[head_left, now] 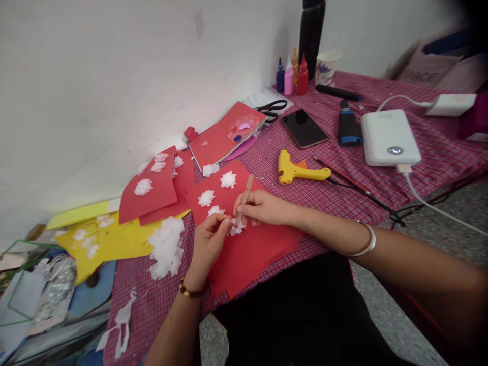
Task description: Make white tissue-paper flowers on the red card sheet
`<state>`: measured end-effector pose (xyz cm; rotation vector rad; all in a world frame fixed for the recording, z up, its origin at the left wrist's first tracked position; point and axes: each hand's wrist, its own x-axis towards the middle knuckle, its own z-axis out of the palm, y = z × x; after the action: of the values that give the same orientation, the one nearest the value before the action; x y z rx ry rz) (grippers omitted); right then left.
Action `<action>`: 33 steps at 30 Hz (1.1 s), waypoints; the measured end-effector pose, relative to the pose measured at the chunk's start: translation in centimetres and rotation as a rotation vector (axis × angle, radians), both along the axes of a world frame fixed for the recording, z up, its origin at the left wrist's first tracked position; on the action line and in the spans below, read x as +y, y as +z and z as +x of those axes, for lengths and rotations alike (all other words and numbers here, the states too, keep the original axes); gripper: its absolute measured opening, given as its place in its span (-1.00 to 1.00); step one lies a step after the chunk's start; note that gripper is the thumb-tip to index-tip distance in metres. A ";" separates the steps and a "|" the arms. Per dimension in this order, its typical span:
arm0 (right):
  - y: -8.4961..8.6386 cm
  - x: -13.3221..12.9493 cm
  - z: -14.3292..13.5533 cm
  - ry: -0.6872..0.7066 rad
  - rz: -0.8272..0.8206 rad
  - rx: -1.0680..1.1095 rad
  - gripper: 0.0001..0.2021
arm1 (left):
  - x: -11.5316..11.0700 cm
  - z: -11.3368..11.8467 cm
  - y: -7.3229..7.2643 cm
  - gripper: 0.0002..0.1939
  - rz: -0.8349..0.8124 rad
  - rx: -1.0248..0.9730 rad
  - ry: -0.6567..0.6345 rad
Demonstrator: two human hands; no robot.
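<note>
Centrally in the head view, a white paper flower (pixel 238 229) sat on a red sheet (pixel 251 259), itself close to the near edge of the cloth-covered surface (pixel 141 284). The right hand (pixel 259 206) was clamped on a flat wooden stick (pixel 247 190), its lower end touching the flower. The left hand (pixel 209 239) had its thumb and fingertips bent in at the flower's left side; I could not tell whether they had closed on paper. Both hands hid part of the flower, the left one also overlapped the sheet's left edge, and the right forearm crossed the surface's near edge

Just beyond that forearm lay a yellow glue gun (pixel 292 170), with a phone (pixel 304 128) farther toward the far edge. Along the wall edge stood small paint bottles (pixel 302 79), a tall black bottle (pixel 310 40) and a paper cup (pixel 327 71); black-handled scissors (pixel 271 108) lay near them. A white power bank (pixel 389 134) rested toward the right end. Left of the left hand came a heap of white paper pieces (pixel 166 246) beside yellow sheets (pixel 129 239), and torn white strips (pixel 122 323) lay by the left near corner
</note>
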<state>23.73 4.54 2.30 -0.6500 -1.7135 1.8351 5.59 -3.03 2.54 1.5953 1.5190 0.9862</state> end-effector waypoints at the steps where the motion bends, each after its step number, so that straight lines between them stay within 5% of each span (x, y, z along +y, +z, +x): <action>1: -0.1 0.0 0.0 -0.001 0.000 0.000 -0.86 | 0.0 0.0 0.0 -0.81 0.002 0.000 -0.001; 26: -0.1 -0.1 0.0 0.016 0.018 -0.016 -0.86 | 0.0 -0.1 -0.1 -0.82 0.025 0.052 -0.023; 33: -0.2 -0.3 0.5 0.005 0.515 -0.247 -0.84 | -0.1 0.0 -0.1 -0.81 0.033 0.083 -0.015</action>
<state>24.21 4.25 2.14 -0.6669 -2.2337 1.2665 5.57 -3.14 2.45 1.6871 1.5512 0.9512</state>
